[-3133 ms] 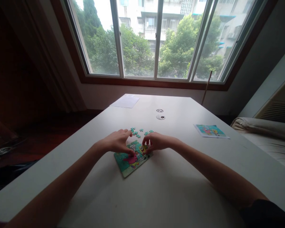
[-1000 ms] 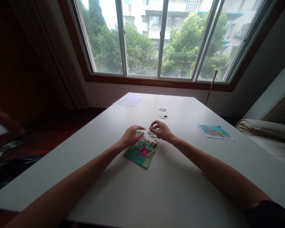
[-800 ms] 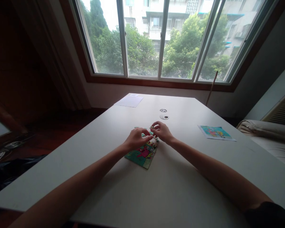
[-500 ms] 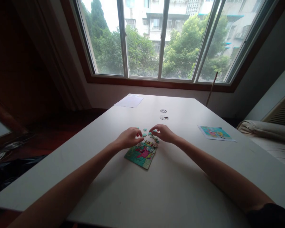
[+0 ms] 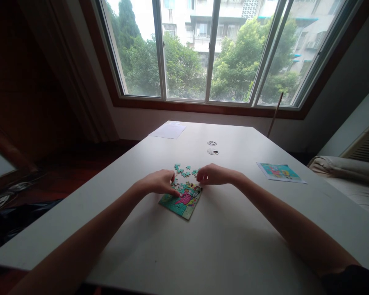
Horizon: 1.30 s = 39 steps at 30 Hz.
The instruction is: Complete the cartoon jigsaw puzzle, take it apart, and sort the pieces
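Note:
A partly assembled jigsaw puzzle (image 5: 181,207), teal with a pink figure, lies on the white table. My left hand (image 5: 160,181) is at its upper left side, with the thumb resting on the puzzle and the fingers bent and apart from the thumb. Loose teal puzzle pieces (image 5: 186,174) are scattered just beyond the puzzle, between my hands. At the puzzle's upper right corner, my right hand (image 5: 213,175) has its fingers curled down and drawn together. Whatever its fingertips hold is hidden.
A printed picture sheet (image 5: 281,172) in similar colours lies at the right of the table (image 5: 227,246). White paper (image 5: 167,131) sits at the far left corner. Two round inserts (image 5: 213,151) are set in the tabletop near the window.
My left hand has moved down and slightly left, its thumb now on the puzzle. My right hand has come nearer to the puzzle's upper right corner, its fingers bent downward. More loose pieces show.

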{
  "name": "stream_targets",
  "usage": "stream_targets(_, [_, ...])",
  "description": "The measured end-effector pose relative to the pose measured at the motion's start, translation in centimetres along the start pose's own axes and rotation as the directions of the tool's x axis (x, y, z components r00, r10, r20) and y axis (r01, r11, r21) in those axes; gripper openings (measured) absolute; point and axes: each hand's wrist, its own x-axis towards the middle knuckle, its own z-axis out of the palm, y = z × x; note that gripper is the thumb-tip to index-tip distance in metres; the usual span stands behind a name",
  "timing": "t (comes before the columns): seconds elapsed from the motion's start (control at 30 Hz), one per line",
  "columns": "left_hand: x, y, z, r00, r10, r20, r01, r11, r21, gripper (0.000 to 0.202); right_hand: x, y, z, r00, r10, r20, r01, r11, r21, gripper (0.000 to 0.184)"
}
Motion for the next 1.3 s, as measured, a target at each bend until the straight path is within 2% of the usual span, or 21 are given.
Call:
stream_targets(0.13, [0.0,-0.3,0.1,0.997,0.072,0.005,-0.071,0.996,-0.061,0.058,0.6,0.1,0.9,0.964,0.008,-0.266,-0.042,0.992,-0.123,0.022])
stream_targets(0.2, [0.0,-0.5,0.1,0.994,0.109,0.000,-0.109,0.990,-0.089,0.062,1.0,0.0,1.7,0.950,-0.039,-0.311,-0.010,0.988,-0.153,0.023])
stream_targets(0.27, [0.2,-0.8,0.2,0.990,0.144,-0.010,-0.144,0.984,-0.104,0.063,1.3,-0.3,2.5,0.949,-0.086,-0.305,0.038,0.986,-0.159,0.023])
stream_targets(0.37, [0.8,-1.1,0.6,0.985,0.156,-0.079,-0.163,0.982,-0.092,0.049,1.6,-0.8,3.5,0.955,-0.121,-0.270,0.081,0.985,-0.155,0.022])
stream_targets(0.5, [1.7,-1.3,1.4,0.963,0.009,-0.271,-0.019,0.999,-0.035,0.042,1.6,-1.1,3.8,0.968,-0.122,-0.219,0.093,0.986,-0.138,0.015])
stream_targets(0.6, [2.2,-1.2,1.9,0.939,-0.017,-0.343,0.011,1.000,-0.020,0.038,1.7,-1.1,3.7,0.971,-0.101,-0.216,0.075,0.990,-0.123,0.014])
stream_targets(0.87, [2.9,-2.0,2.1,0.964,-0.016,-0.265,-0.049,0.970,-0.237,0.031,1.8,-0.9,4.2,0.949,-0.019,-0.313,-0.005,0.997,-0.075,0.020])
stream_targets(1.03, [2.5,-1.1,2.2,0.961,0.067,-0.268,-0.146,0.948,-0.285,0.024,1.9,-1.1,4.2,0.910,0.034,-0.412,-0.039,0.999,-0.003,0.023])
stream_targets(1.17, [2.6,-0.4,2.2,0.955,0.109,-0.277,-0.190,0.940,-0.284,0.019,2.0,-1.6,4.3,0.910,0.069,-0.409,-0.063,0.998,0.028,0.021])
stream_targets(1.3, [2.9,-0.4,2.1,0.954,0.113,-0.278,-0.190,0.944,-0.269,0.018,2.1,-1.7,4.5,0.919,0.079,-0.385,-0.089,0.996,-0.009,0.018])
